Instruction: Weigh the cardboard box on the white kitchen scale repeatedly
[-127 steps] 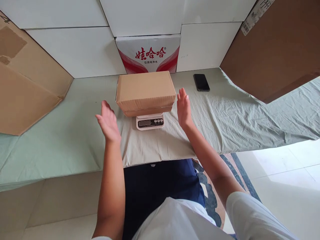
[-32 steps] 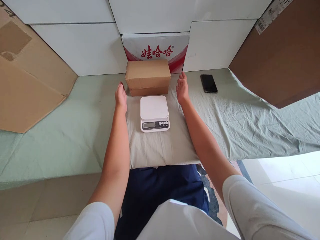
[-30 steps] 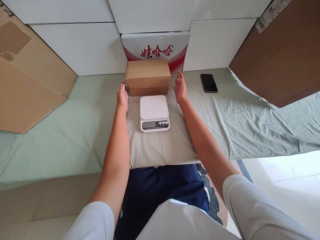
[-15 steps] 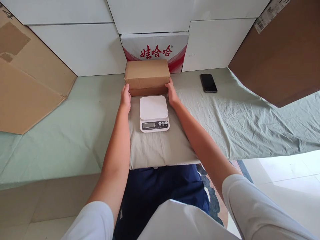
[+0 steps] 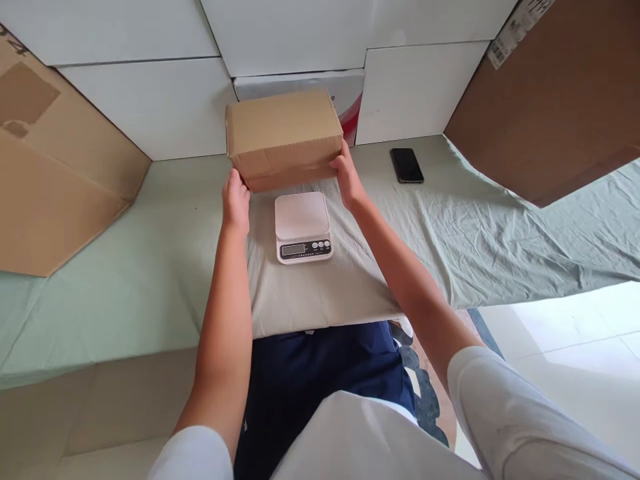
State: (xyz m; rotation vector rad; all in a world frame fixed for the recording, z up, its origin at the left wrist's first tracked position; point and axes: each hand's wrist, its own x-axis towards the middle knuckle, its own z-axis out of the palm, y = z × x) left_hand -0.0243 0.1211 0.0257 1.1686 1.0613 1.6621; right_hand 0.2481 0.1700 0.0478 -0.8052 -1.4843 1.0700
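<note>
A white scale point(image 5: 303, 227) sits on a pale folded cloth point(image 5: 320, 293), its display toward the near edge; a green sheet point(image 5: 500, 227) covers the table, creased on the right; a black phone point(image 5: 407, 165) lies flat on it near the wall; white boxes point(image 5: 150, 100) line the back, a red-printed carton point(image 5: 350, 93) among them; brown cardboard point(image 5: 45, 180) leans at left, a darker board point(image 5: 555, 100) at right.

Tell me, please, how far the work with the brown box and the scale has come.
Done: both hands grip the cardboard box, left hand at its left end, right hand at its right, and it appears lifted off the cloth. In hand: the box is held behind the scale. Left: the scale's platform is bare.
</note>
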